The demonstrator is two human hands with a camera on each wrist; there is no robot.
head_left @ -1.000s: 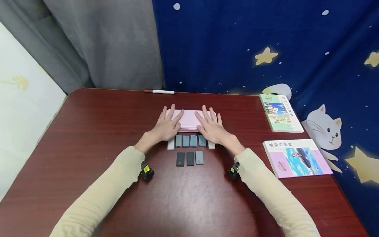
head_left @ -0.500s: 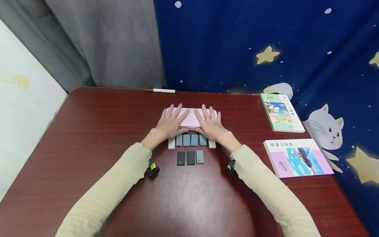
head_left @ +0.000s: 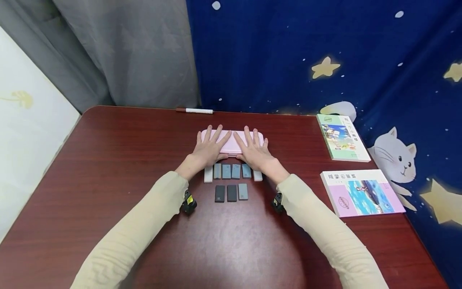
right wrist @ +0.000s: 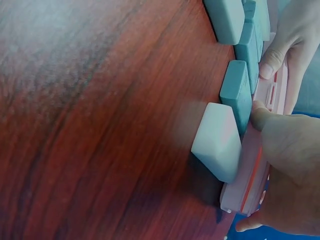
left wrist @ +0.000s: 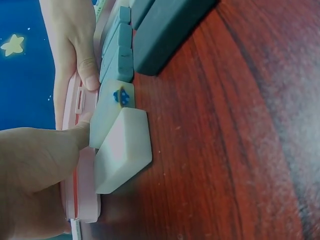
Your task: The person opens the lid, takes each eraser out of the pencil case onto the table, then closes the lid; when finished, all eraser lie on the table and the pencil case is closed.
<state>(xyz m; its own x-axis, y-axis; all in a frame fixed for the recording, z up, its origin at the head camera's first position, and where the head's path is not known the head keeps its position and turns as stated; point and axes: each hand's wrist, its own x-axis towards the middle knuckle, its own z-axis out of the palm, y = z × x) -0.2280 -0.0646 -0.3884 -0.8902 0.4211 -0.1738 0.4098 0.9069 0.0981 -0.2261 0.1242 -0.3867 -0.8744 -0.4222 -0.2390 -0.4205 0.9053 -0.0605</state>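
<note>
A flat pink case (head_left: 232, 145) with a front clasp (left wrist: 80, 100) lies closed on the table. On the left part of its lid rests my left hand (head_left: 206, 151), fingers straight and spread. My right hand (head_left: 254, 154) lies the same way on the right part. Both thumbs touch the front side of the case near the clasp. Just in front stands a row of small blocks that look like erasers: a white eraser (head_left: 208, 175) at the left end, several blue erasers (head_left: 226, 171), and another white eraser (right wrist: 217, 140) at the right end.
Nearer to me lie two dark erasers (head_left: 219, 193) and a grey-blue eraser (head_left: 243, 192). A marker (head_left: 195, 110) lies at the table's back edge. Two books, a green one (head_left: 341, 138) and a purple one (head_left: 361, 192), lie at the right.
The pink case has shifted slightly away from the erasers, under both hands. My left hand has moved a little to the right, its thumb now along the case's front. The erasers have stayed put.
</note>
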